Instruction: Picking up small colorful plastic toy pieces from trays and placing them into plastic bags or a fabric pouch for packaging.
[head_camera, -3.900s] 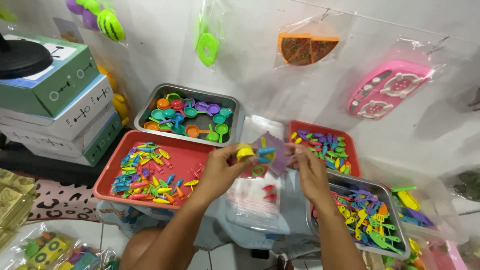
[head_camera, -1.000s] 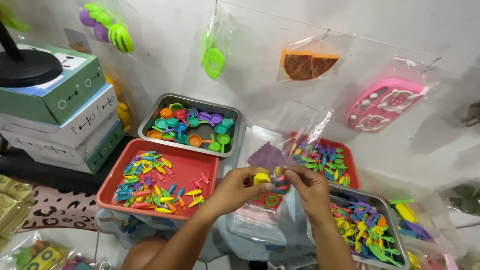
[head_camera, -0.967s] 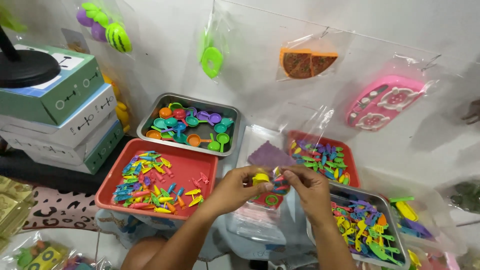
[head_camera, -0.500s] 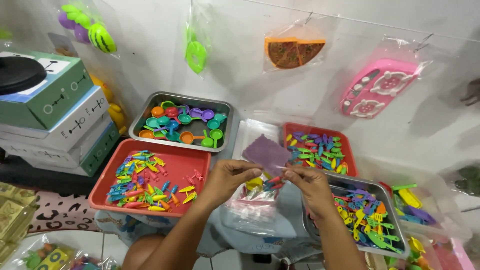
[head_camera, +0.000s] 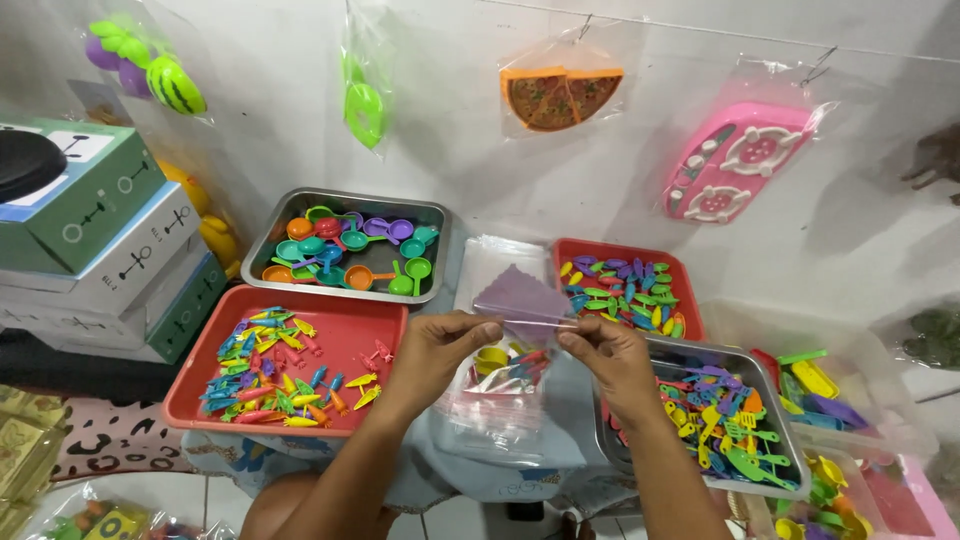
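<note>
Left hand (head_camera: 437, 345): fingers pinch left top edge of clear bag (head_camera: 505, 385).
Right hand (head_camera: 607, 357): fingers pinch right top edge.
Bag: holds small coloured toys.

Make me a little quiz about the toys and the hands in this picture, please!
1. True or false: both hands hold the clear plastic bag by its top edge.
2. What colour is the tray beside the left hand? A red, B green, C white.
3. Which hand is nearest the metal tray of small toys?

Key:
1. True; the bag has small toys inside.
2. A.
3. The right hand.
</note>
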